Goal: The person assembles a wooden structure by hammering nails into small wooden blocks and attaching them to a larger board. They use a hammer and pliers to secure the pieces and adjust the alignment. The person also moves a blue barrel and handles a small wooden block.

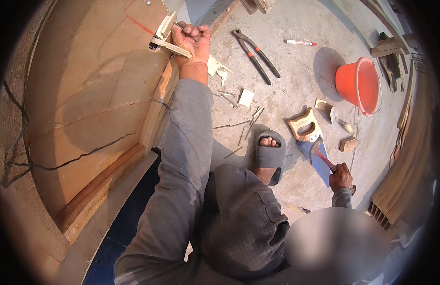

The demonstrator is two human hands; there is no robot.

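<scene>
My left hand [194,43] is raised at the edge of a wooden panel [92,95], palm up and fingers curled. Between its fingertips is a thin grey nail [180,26], beside small wood strips [171,47] fixed at the panel's edge. Low on the right, my right hand [341,177] grips a hammer [323,159] by its red handle. The hammer's head is over a handsaw [304,124] with a wooden handle, lying on the floor. Part of the saw blade is hidden under the hammer and hand.
On the concrete floor lie pincers [256,57], a marker [299,42], several loose nails [254,118], wood offcuts [246,98] and a wooden-handled tool [341,119]. An orange bucket [349,81] stands at right, near stacked boards [405,175]. A dark wire [77,157] crosses the panel. My sandalled foot [270,159] is between.
</scene>
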